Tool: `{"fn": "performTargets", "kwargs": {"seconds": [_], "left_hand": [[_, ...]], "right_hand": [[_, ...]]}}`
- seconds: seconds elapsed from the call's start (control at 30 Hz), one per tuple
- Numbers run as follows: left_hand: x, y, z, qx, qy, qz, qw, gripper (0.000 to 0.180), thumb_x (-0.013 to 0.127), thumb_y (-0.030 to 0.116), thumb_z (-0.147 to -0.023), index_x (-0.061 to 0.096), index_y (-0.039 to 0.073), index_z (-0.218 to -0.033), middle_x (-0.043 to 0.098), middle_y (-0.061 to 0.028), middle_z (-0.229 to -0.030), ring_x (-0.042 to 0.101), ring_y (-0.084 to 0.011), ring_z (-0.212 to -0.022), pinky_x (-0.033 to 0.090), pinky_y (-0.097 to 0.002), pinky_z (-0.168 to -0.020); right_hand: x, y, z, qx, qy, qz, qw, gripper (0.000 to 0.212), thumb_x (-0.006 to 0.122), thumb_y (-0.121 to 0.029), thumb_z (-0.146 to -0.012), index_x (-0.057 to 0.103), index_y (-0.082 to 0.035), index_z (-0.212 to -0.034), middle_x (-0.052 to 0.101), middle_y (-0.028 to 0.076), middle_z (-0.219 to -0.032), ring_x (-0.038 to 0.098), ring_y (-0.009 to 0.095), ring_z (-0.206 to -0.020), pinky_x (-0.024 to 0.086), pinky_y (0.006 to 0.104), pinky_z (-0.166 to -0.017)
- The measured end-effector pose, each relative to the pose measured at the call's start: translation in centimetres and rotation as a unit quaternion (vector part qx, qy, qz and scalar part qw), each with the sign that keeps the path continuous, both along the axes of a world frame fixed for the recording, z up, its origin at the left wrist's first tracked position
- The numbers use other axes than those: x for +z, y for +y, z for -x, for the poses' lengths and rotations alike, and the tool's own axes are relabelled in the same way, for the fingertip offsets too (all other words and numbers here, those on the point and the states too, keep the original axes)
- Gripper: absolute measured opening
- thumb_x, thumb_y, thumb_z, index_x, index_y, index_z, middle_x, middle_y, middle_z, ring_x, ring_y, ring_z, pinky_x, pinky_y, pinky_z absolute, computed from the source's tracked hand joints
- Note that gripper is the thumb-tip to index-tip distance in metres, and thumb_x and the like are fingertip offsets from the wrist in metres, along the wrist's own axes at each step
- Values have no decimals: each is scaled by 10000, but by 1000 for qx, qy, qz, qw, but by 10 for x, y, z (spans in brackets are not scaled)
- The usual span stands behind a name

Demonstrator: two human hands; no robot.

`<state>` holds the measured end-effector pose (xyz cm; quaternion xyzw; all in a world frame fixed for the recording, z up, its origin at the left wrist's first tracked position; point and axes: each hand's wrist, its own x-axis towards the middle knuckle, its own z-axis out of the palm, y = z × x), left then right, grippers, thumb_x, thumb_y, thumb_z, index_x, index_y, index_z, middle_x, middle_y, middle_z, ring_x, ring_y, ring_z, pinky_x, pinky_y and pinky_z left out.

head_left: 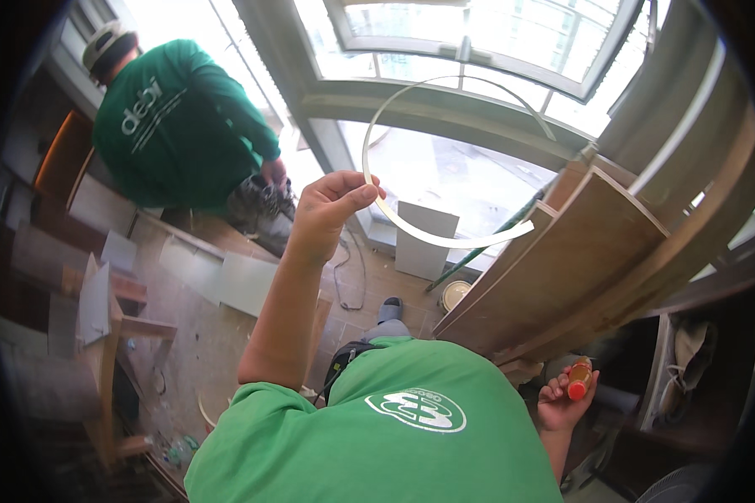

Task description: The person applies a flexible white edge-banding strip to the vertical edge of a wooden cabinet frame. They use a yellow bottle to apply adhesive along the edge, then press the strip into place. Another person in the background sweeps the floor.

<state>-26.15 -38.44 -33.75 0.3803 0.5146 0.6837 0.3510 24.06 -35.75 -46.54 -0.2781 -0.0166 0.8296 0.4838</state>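
Note:
My left hand (331,210) is raised in front of the window. Its thumb and fingers pinch a thin, cream-white edging strip (434,239) that bends round into a wide, unclosed loop. One end of the strip hangs free near the wooden boards, and the other curls up across the window frame. Low on the right, my right hand (562,412) is wrapped round a small bottle (581,371) with amber-brown contents and a red cap. The bottle is well apart from the strip.
Tall wooden boards (575,251) lean close on my right. A co-worker in a green shirt (176,126) bends over at the far left. White panels (247,283), a cable (351,272) and a tin (455,295) lie about the floor. A wooden stand (109,352) is at left.

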Motion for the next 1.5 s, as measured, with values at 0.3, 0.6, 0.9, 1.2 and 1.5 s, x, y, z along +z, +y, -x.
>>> {"fn": "performTargets", "kwargs": {"seconds": [0.3,0.6,0.9,1.2,1.5], "left_hand": [[-77,-82,51,97,-84,47,991,226,738,141,-891,705,-32,-1033,728,-81,-937,648,-120,-891,480,-254,-873],[-185,-191,111,197,-156,178,951,244,738,164,-894,707,-33,-1034,728,-85,-956,660,-138,-922,486,-276,-901],[-271,-355,160,354,-202,246,879,199,743,147,-869,727,-15,-983,739,-65,-922,662,-112,-863,492,-262,-850],[-296,-470,104,537,-315,167,765,220,735,223,-875,725,11,-934,731,-54,-920,647,-113,-916,447,-259,-887],[-302,-509,-60,733,-332,102,585,155,702,165,-895,724,21,-946,729,-57,-894,667,-131,-872,485,-262,-825]], "right_hand": [[21,13,65,180,-36,-27,983,645,485,-640,-951,611,-11,-1026,670,126,-745,614,222,-621,463,314,-559],[4,-16,172,268,-117,-22,956,622,513,-645,-935,626,-37,-993,677,83,-786,622,211,-659,467,320,-597],[-1,-41,315,384,-182,-64,903,562,503,-600,-956,632,-54,-989,647,69,-786,588,199,-652,482,351,-612],[17,-66,457,535,-209,-30,818,530,511,-552,-967,655,-46,-900,669,98,-728,614,221,-554,561,316,-537],[-14,-100,551,706,-194,-40,680,466,558,-541,-949,639,-82,-941,677,76,-740,662,224,-591,561,324,-550]]}}
